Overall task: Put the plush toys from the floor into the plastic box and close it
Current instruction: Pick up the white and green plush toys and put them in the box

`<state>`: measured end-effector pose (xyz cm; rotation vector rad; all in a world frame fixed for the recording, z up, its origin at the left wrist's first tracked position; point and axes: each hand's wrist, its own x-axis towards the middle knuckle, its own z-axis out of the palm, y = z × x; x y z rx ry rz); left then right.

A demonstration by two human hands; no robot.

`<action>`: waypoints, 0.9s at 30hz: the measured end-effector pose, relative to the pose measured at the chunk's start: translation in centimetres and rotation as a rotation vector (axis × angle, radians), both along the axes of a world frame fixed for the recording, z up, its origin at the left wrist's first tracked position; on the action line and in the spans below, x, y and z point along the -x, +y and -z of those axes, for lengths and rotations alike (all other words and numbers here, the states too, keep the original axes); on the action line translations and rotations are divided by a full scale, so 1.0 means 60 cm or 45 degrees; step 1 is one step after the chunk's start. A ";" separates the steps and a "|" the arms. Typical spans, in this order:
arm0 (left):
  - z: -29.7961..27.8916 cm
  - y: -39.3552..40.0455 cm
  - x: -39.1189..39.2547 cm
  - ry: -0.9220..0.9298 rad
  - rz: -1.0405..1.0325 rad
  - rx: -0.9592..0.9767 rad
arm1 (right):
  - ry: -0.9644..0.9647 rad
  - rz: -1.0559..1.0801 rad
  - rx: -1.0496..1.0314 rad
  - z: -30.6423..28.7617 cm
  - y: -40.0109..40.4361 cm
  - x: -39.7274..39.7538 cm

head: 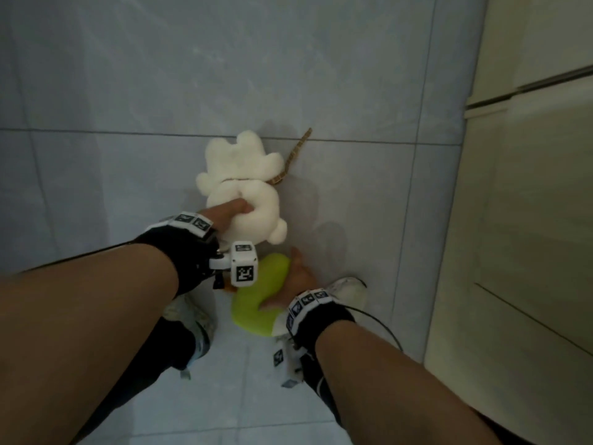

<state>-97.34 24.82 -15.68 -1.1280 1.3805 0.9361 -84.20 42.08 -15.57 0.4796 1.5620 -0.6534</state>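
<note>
Looking down at a pale tiled floor (128, 91), my left hand (229, 210) is clenched into the body of a white plush toy (244, 175), its braided cord (296, 152) trailing up the tile. My right hand (296, 281) wraps a lime-green plush toy (256, 300) between my shoes. Both look light, soft and squashy, so a fistful of the middle should hold. A cream cabinet (513, 220) stands near on my right; open floor lies left and ahead. The plastic box is not in view, perhaps behind me.
</note>
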 end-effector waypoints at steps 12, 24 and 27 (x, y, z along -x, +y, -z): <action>-0.447 -0.011 0.083 0.204 -0.354 -0.120 | 0.390 0.017 -0.161 -0.378 0.109 0.295; -1.111 -0.411 0.123 0.484 -0.732 -0.067 | 0.724 -0.216 -0.085 -1.043 -0.277 0.523; -1.211 -0.554 0.106 0.574 -0.747 0.039 | 0.829 -0.373 -0.034 -1.156 -0.419 0.561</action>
